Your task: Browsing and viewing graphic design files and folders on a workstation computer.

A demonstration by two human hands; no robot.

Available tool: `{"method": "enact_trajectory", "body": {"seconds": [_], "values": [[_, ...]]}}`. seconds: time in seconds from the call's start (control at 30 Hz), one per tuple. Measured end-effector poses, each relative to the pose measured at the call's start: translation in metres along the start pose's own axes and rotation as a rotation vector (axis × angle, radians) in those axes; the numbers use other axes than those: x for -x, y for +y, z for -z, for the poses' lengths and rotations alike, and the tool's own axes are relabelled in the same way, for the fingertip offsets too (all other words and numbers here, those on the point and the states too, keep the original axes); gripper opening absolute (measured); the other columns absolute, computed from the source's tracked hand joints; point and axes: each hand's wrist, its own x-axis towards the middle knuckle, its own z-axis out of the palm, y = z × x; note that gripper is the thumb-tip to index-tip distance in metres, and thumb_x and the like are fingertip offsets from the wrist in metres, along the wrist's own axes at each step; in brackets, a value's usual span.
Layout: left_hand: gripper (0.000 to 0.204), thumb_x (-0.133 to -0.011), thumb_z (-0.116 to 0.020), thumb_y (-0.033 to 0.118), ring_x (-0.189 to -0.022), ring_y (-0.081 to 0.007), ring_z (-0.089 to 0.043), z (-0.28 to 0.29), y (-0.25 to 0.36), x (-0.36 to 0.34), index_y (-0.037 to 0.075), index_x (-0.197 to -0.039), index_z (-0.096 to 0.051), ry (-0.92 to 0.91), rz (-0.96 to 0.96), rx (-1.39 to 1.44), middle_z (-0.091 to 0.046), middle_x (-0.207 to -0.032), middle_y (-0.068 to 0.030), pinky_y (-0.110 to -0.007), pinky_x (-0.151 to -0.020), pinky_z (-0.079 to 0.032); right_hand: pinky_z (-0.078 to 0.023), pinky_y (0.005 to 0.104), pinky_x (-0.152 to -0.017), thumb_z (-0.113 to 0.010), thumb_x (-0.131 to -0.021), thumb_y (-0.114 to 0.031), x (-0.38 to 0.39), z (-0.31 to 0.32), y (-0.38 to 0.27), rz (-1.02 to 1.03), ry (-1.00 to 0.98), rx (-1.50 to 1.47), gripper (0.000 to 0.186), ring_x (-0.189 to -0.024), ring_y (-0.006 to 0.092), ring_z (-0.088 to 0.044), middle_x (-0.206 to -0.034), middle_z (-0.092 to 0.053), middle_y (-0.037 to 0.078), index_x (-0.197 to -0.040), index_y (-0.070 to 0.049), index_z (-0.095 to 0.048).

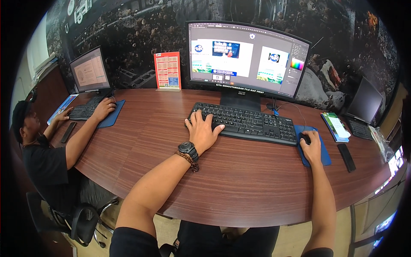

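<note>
My left hand [203,132] rests on the left end of a black keyboard [252,124], fingers spread over the keys and thumb stretched along the near edge. A black watch [187,148] and a beaded bracelet [188,160] circle that wrist. Over to the right, my right hand [311,147] is wrapped round a black computer mouse [305,138], which it mostly covers. The mouse sits on a blue mouse pad [324,156]. Behind the keyboard stands a wide monitor [246,55] with design software and several page layouts on its screen.
At the left a co-worker [45,158] sits by another keyboard [82,112] and monitor [90,70]. A red-framed card stand [168,70] stands at the table's [239,184] back. A black phone [346,157], booklets [335,127] and a dark laptop [365,105] lie at the right.
</note>
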Motion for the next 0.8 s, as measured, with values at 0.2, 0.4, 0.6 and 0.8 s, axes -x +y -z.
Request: {"method": "enact_trajectory", "body": {"seconds": [0.2, 0.4, 0.6, 0.8], "values": [[0.061, -0.092, -0.064, 0.051, -0.135, -0.0478, -0.031, 0.0021, -0.0001, -0.0046, 0.001, -0.127, -0.062, 0.002, -0.003, 0.001, -0.039, -0.141, -0.0340, -0.070, -0.107, -0.021, -0.047, 0.0413, -0.094, -0.067, -0.080, -0.015, -0.0052, -0.0024, 0.0041, 0.015, 0.008, 0.004, 0.030, -0.105, 0.0345, -0.059, -0.109, -0.059, 0.015, -0.107, -0.003, -0.068], [0.062, -0.092, -0.064, 0.052, -0.135, -0.0478, -0.031, 0.0021, 0.0003, -0.0069, 0.001, -0.128, -0.061, 0.000, -0.003, 0.012, -0.039, -0.141, -0.0342, -0.071, -0.107, -0.020, -0.047, 0.0415, -0.094, -0.068, -0.080, -0.015, -0.0072, -0.0024, 0.0048, 0.020, 0.002, -0.006, 0.030, -0.105, 0.0347, -0.060, -0.110, -0.059, 0.015, -0.107, -0.003, -0.068], [0.063, -0.092, -0.063, 0.052, -0.136, -0.0480, -0.031, 0.0017, 0.0007, -0.0077, 0.001, -0.129, -0.060, -0.002, 0.005, 0.008, -0.039, -0.141, -0.0338, -0.072, -0.107, -0.020, -0.047, 0.0415, -0.094, -0.069, -0.081, -0.015, -0.0076, 0.0000, -0.0007, 0.011, -0.011, 0.007, 0.030, -0.106, 0.0350, -0.060, -0.110, -0.059, 0.016, -0.108, -0.003, -0.069], [0.060, -0.092, -0.065, 0.050, -0.135, -0.0465, -0.032, 0.0044, 0.0029, -0.0069, 0.002, -0.128, -0.061, 0.008, -0.006, 0.006, -0.041, -0.141, -0.0330, -0.071, -0.107, -0.020, -0.047, 0.0426, -0.096, -0.069, -0.085, -0.018, -0.0074, -0.0026, 0.0030, 0.007, 0.020, 0.003, 0.030, -0.108, 0.0361, -0.059, -0.114, -0.058, 0.017, -0.111, -0.003, -0.069]]}}
